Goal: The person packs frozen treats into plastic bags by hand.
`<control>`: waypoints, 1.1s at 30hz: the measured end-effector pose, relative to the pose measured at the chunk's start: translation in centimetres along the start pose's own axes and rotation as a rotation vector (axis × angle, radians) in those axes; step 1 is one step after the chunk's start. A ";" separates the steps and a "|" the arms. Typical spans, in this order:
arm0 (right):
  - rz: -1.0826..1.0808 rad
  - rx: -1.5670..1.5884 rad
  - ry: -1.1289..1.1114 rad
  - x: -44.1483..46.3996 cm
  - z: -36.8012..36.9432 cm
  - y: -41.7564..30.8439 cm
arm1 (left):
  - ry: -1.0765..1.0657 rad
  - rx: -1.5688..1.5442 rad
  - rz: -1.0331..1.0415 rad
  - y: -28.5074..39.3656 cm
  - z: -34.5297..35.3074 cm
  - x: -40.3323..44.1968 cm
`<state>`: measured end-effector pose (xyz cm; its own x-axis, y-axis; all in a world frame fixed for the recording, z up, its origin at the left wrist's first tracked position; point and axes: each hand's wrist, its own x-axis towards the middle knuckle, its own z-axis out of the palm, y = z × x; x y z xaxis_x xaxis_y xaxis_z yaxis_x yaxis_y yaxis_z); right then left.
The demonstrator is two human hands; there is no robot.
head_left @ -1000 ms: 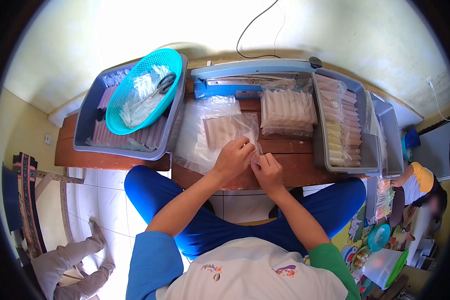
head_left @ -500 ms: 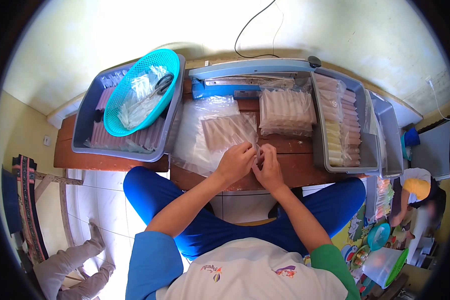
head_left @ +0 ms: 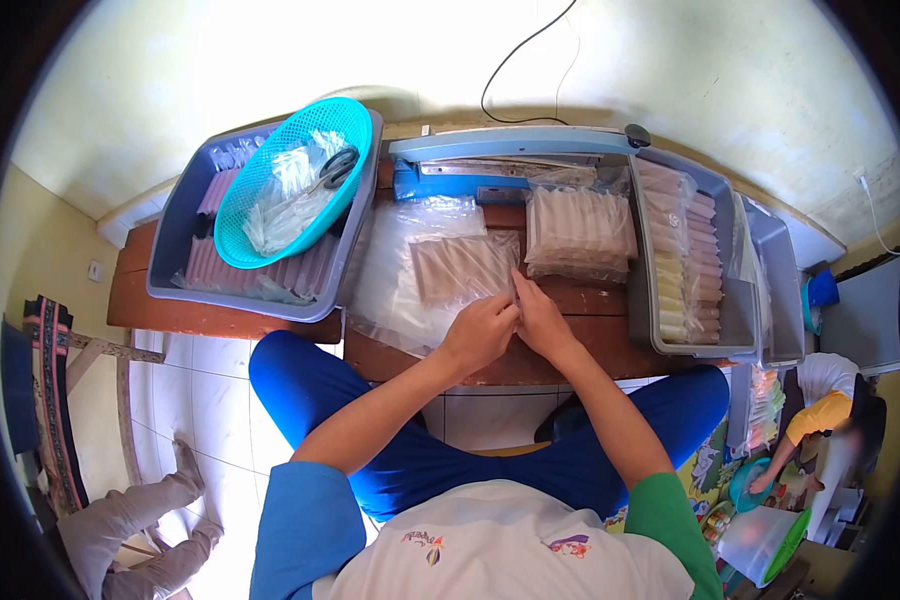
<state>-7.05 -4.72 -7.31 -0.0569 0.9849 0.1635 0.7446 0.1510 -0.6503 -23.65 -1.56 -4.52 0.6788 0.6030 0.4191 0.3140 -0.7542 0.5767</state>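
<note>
A clear plastic bag of brownish-pink sticks [head_left: 460, 268] lies flat on a stack of clear plastic bags [head_left: 395, 285]. My left hand [head_left: 483, 332] is closed at the bag's lower right edge, its fingertips pinching the plastic. My right hand [head_left: 542, 320] meets it there, fingers pressed together along the bag's right edge. Both hands touch each other, and the pinched plastic between them is mostly hidden. Right of the bag sits a pile of filled bags [head_left: 580, 232]. Behind them stands a blue sealing machine [head_left: 510, 150] with a long arm.
At the left, a grey tub [head_left: 160, 280] holds pink sticks, with a turquoise basket [head_left: 232, 245] of plastic and scissors [head_left: 338, 168] on top. Grey tubs [head_left: 740, 325] with packed sticks stand right. A co-worker [head_left: 825, 410] bends over a basin at far right; another person's legs [head_left: 140, 520] show lower left.
My hands have drawn closer together at the bag's edge, the right fingers now straighter and pressed together. The view has shifted slightly. The co-worker's arm has moved lower over the basin.
</note>
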 end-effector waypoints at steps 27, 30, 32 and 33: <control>0.028 -0.237 -0.073 2.1 1.0 0.7 | -0.003 0.018 -0.049 -0.5 0.1 0.0; 0.035 -0.220 -0.077 1.9 0.6 0.1 | -0.008 0.023 -0.056 -0.6 0.3 -0.1; 0.028 -0.210 -0.073 1.6 0.5 0.0 | -0.001 0.023 -0.049 -0.5 0.2 -0.1; 0.035 -0.181 -0.045 1.5 0.5 0.0 | 0.001 0.023 -0.047 -0.3 0.0 0.0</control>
<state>-7.48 -3.21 -7.46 -0.0558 0.9927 0.1068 0.8539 0.1029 -0.5101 -23.76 -1.31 -4.73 0.6624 0.6380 0.3927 0.3607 -0.7310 0.5792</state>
